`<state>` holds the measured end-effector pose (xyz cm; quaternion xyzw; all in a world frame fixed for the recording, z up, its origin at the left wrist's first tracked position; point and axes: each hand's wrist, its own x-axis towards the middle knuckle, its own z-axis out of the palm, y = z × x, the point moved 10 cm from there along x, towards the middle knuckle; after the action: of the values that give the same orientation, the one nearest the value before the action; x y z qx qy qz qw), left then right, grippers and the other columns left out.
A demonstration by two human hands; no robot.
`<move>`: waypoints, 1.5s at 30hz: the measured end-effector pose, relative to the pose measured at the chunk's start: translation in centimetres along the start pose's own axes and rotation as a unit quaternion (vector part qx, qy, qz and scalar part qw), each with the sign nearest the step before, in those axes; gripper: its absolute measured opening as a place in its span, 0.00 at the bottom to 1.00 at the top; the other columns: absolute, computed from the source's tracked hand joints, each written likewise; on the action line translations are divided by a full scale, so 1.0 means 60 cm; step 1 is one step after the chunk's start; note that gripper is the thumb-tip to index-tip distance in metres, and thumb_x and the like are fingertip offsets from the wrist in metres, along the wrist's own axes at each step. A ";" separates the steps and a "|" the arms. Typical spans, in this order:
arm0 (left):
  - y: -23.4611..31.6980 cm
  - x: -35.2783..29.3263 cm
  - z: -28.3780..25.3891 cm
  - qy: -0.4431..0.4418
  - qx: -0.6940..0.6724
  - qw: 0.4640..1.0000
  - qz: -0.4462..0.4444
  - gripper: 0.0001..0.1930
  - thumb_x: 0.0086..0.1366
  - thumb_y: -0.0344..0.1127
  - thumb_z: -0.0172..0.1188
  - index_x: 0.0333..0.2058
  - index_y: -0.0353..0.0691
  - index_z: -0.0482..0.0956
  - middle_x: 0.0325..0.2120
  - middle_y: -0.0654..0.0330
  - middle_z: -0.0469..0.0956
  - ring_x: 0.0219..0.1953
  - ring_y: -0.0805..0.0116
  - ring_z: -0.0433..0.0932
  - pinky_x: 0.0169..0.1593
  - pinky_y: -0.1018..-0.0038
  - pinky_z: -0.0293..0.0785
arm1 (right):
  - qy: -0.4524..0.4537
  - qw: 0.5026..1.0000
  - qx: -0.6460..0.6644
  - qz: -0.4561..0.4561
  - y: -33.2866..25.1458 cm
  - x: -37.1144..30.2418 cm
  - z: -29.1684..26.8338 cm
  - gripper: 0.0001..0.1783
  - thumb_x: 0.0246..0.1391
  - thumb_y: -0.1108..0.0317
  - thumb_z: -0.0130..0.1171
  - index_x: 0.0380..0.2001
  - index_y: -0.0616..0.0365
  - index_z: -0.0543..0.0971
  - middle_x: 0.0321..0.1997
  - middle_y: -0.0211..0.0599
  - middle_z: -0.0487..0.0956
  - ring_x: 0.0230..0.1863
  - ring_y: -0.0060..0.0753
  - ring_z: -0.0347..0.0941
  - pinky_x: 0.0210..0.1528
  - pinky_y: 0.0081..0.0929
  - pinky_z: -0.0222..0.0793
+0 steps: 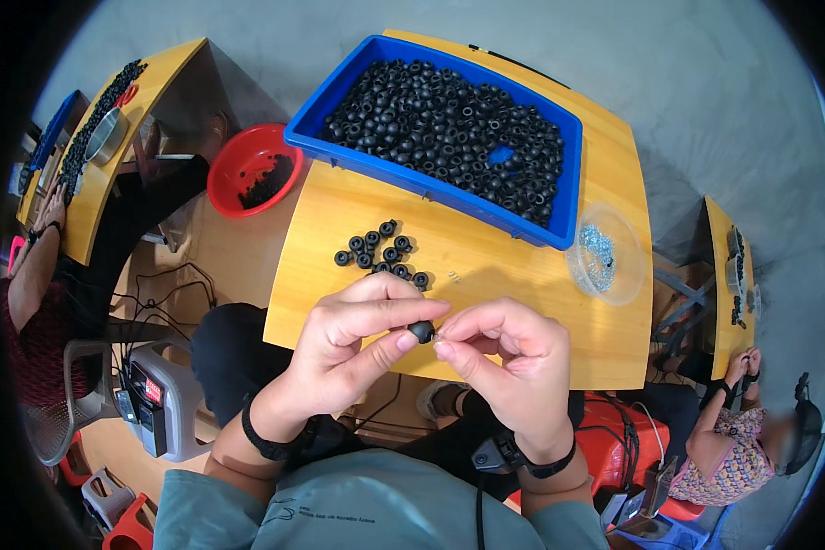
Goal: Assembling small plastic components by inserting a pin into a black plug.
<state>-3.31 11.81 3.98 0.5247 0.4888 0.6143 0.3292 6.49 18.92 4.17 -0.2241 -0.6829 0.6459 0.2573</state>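
Between the thumb and forefinger of my left hand (344, 339) is a small round black part (421, 331), held above the table's near edge. My right hand (511, 362) meets it from the other side, thumb and forefinger pinched at the part's right end. A tiny pale piece seems to be in that pinch, too small to name. Just beyond my left hand lies a loose group of similar black parts (382, 241) with ring-shaped ends. A few tiny clear bits (456, 276) rest on the wood to their right.
A blue bin (357, 163) full of black parts stands across the yellow table (330, 302). Right of it is a clear round tub (625, 286) of small bluish pieces. A red basin (222, 188) sits left of the table. Other people work at side tables.
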 end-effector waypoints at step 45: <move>-0.152 -0.038 -0.038 0.030 -0.496 0.847 -0.187 0.13 0.61 0.32 0.55 0.42 0.32 0.71 0.29 0.52 0.76 0.31 0.64 0.76 0.37 0.73 0.71 | 0.048 0.874 -0.455 0.163 0.143 0.336 -0.198 0.10 0.37 0.63 0.66 0.18 0.58 0.80 0.26 0.43 0.79 0.27 0.39 0.76 0.37 0.32 0.71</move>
<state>-5.96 11.92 -5.34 0.1711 0.2177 0.7171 0.6396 -1.57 41.47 -2.77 -0.4557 -0.8419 0.2845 0.0504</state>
